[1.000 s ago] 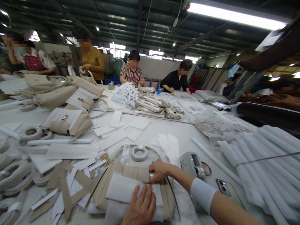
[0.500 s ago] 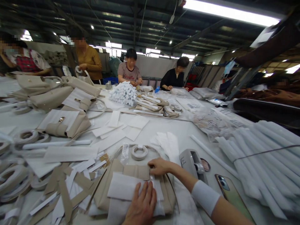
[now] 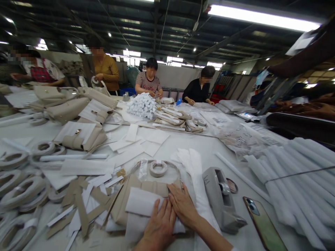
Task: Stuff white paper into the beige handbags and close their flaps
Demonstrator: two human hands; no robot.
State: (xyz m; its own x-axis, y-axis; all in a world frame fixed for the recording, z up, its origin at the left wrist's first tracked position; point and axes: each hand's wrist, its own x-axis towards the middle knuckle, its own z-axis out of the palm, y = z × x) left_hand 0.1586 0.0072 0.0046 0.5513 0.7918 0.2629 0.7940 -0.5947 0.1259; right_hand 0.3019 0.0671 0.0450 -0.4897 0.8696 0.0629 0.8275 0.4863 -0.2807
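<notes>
A beige handbag (image 3: pixel 123 205) lies flat on the white table (image 3: pixel 201 143) right in front of me, with a white foam sheet (image 3: pixel 140 204) laid across its front. My left hand (image 3: pixel 158 228) rests flat on that sheet, fingers stretched out. My right hand (image 3: pixel 183 205) lies beside it, fingers flat on the sheet's right edge and the bag flap. Neither hand grips anything. A roll of tape (image 3: pixel 158 168) sits just beyond the bag.
A grey tape dispenser (image 3: pixel 221 198) and a phone (image 3: pixel 263 225) lie to my right, with long white foam tubes (image 3: pixel 293 177) further right. Tape rolls (image 3: pixel 23 190), paper strips and more beige bags (image 3: pixel 80 139) cover the left. Several people work at the far side.
My right hand has come down from the bag's upper flap edge and now lies flat beside my left hand. The view has shifted slightly.
</notes>
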